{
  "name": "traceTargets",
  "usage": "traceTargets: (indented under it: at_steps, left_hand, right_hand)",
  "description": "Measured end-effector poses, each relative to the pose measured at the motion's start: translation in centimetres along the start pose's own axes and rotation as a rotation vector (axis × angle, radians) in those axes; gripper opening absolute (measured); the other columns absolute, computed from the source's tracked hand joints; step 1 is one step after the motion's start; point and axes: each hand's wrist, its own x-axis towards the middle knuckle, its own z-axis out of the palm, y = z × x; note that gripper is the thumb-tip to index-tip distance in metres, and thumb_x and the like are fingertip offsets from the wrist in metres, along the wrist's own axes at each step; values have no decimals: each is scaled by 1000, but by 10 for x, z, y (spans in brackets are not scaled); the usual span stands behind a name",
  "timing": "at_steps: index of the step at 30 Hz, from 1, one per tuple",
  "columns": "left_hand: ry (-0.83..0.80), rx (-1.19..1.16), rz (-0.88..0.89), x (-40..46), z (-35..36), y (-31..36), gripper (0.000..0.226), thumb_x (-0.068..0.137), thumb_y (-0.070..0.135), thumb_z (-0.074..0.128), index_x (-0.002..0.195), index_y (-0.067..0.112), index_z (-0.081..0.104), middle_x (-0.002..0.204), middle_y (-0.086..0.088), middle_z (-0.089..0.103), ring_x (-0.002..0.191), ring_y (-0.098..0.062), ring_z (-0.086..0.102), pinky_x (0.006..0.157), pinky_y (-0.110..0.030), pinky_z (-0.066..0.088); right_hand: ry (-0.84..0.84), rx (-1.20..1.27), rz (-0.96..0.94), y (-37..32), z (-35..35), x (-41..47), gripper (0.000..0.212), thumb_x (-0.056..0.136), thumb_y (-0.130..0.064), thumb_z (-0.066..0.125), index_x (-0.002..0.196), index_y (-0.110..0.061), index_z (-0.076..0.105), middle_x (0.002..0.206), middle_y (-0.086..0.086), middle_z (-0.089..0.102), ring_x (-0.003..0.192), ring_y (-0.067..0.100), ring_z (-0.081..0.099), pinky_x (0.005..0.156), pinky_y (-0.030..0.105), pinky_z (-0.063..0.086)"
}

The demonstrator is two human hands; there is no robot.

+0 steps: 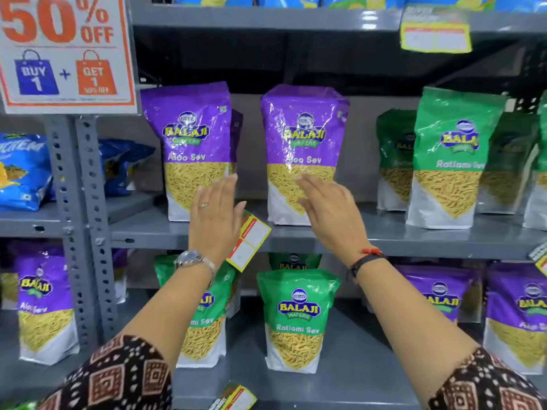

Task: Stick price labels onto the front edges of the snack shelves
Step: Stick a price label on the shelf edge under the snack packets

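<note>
A yellow price label (249,242) with red and white fields hangs tilted across the front edge of the middle shelf (414,242). My left hand (214,220) is raised flat just left of it, fingers straight, thumb side by the label's top corner. I cannot tell whether the hand touches the label. My right hand (331,214) is open, its fingertips reaching the lower front of a purple Aloo Sev packet (302,137). Another yellow label (435,37) sits on the top shelf's edge. A further label (235,398) lies at the bottom shelf's front.
A second purple Aloo Sev packet (192,143) stands left of my hands and green Ratlami Sev packets (453,155) stand to the right. More packets (297,318) fill the lower shelf. A "50% OFF" sign (65,48) hangs on the grey upright (83,202).
</note>
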Motion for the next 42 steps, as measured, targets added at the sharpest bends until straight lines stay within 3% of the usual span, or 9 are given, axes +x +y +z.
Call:
traceTargets:
  at_steps: [5, 10, 16, 20, 25, 29, 34, 38, 42]
  left_hand:
    - [-173, -41, -215, -53, 15, -51, 18, 83, 23, 61, 87, 5, 56, 87, -21, 61, 84, -40, 54, 72, -49, 38]
    - [-178, -314, -246, -62, 36, -58, 14, 77, 3, 67, 80, 6, 54, 79, -11, 55, 76, -32, 51, 69, -35, 35]
    - [-9, -506, -436, -53, 39, -47, 25, 74, -7, 66, 68, 12, 50, 64, 6, 44, 64, -25, 46, 65, -40, 41]
    - [-36, -498, -352, -53, 32, -47, 32, 74, -12, 62, 64, 16, 49, 64, 11, 43, 66, -23, 44, 64, -29, 34]
    - [-172, -526, -224, -52, 28, -49, 24, 75, -13, 60, 66, 10, 55, 68, 8, 47, 67, -15, 48, 64, -10, 36]
    - [-243, -507, -236, -54, 33, -48, 21, 74, -16, 59, 66, 3, 57, 65, 1, 47, 61, -9, 48, 59, -4, 36]
    - [-213, -490, -259, -51, 39, -48, 20, 77, -13, 59, 67, 4, 58, 66, 2, 46, 61, -6, 47, 59, -3, 35]
    - [-183, -450, -248, -46, 39, -45, 22, 77, -11, 59, 66, 8, 56, 64, 10, 43, 59, -6, 45, 59, -2, 34]
    - [-148, -448, -241, -39, 38, -42, 23, 78, -11, 59, 67, 9, 54, 65, 10, 43, 58, -3, 45, 59, 0, 33]
  right_hand:
    - [-119, 56, -167, -37, 49, 12, 34, 93, -15, 46, 127, -17, 45, 136, 8, 51, 121, 27, 47, 99, 42, 32]
    - [-136, -5, -150, -52, 82, 22, 35, 91, -7, 46, 124, -17, 46, 130, 9, 53, 113, 31, 48, 88, 40, 33]
    - [-124, 88, -121, -63, 73, 8, 15, 71, 7, 56, 82, -3, 56, 86, 21, 59, 76, 37, 55, 60, 41, 39]
    - [-61, 286, 26, -64, 75, -25, 21, 68, 14, 55, 79, -3, 58, 83, 20, 62, 76, 33, 57, 63, 40, 45]
    - [16, 563, 361, -45, 86, -42, 19, 77, 17, 54, 74, -1, 60, 80, 11, 51, 64, 13, 50, 64, 1, 36]
    - [-64, 481, 394, -38, 95, -45, 15, 79, 8, 59, 71, -6, 58, 78, 5, 50, 66, 19, 50, 65, 25, 42]
    - [-49, 377, 363, -34, 100, -42, 14, 81, 4, 59, 71, -6, 58, 74, 7, 54, 62, 20, 47, 56, 25, 34]
    - [-31, 351, 364, -35, 98, -36, 12, 82, 2, 59, 72, -5, 59, 77, 12, 58, 62, 21, 49, 60, 34, 44]
    - [-1, 349, 372, -33, 94, -28, 13, 81, 3, 60, 71, -5, 60, 75, 4, 54, 62, 17, 47, 59, 31, 41]
